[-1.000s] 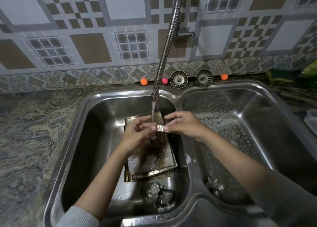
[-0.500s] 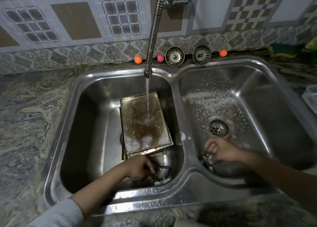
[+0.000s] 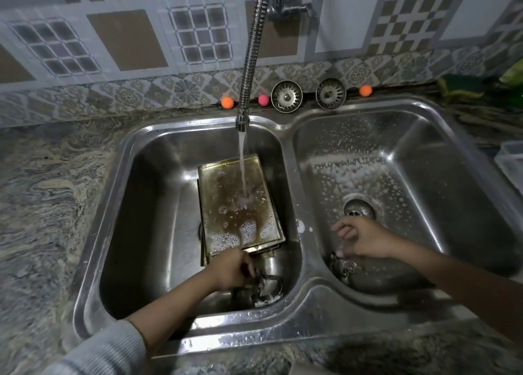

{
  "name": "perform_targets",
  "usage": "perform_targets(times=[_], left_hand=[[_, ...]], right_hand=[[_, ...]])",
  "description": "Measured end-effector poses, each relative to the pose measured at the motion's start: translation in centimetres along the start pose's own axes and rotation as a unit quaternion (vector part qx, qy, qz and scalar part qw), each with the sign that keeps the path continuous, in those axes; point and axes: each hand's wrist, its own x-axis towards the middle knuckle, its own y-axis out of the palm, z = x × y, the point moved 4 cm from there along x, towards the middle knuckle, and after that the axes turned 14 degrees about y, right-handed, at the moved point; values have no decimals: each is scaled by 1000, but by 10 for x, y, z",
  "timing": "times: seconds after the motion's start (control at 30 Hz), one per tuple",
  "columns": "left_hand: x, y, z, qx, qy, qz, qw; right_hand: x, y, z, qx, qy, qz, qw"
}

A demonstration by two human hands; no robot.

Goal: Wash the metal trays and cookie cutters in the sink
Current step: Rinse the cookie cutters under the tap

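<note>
The left hand [image 3: 230, 270] reaches down into the near end of the left basin of the stainless double sink [image 3: 294, 312], its fingers curled into a small heap of shiny metal cookie cutters [image 3: 264, 287]; whether they actually pinch one I cannot tell, since the knuckles hide the tips. Just beyond those fingers lies the stack of rectangular metal trays [image 3: 240, 204], the top one stained brown and foamy, with the stream from the flexible chrome tap hose [image 3: 252, 51] falling onto it.

In the right basin, the right hand [image 3: 365, 240] hovers with fingers loosely spread and half bent, gripping nothing that I can see. Directly beneath its fingertips rest a few washed cookie cutters [image 3: 343, 265], and the open drain [image 3: 359, 208] sits just past the knuckles.

The risks seem plain. Thin cutter edges, wet and soapy, could slip from a blind left-hand grasp or nick a finger. Water striking the flat tray may splash outward over the rim. A small cutter nudged by the right fingers could slide toward the uncovered drain and lodge there.
</note>
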Motion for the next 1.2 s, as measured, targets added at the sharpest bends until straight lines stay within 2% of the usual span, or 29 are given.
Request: perform_targets(times=[0.1, 0.2, 0.27, 0.33, 0.5, 0.63, 0.83, 0.97, 1.2], left_hand=[[-4, -20, -11, -145, -28, -96, 984], [-10, -40, -24, -307, -41, -184, 933], [-11, -55, -29, -382, -27, -223, 896], [-8, -72, -33, -416, -4, -242, 877], [1, -115, -51, -496, 46, -280, 821], [10, -142, -53, -514, 82, -324, 790], [22, -151, -43, -453, -9, -454, 767], [27, -150, -43, -504, -41, -454, 734], [31, -150, -42, -552, -47, -457, 696]], right_hand=[[-21, -16, 28, 66, -56, -71, 994], [-47, -22, 65, 153, -147, -121, 970], [-58, -18, 91, 205, -195, -111, 953], [-56, -12, 113, 243, -214, -82, 942], [-32, 1, 161, 212, -211, 24, 954], [-18, -4, 185, 322, -207, -3, 924], [0, -4, 195, 439, -125, -24, 890], [7, -1, 198, 479, -105, -17, 871], [15, 0, 200, 489, -99, -7, 867]])
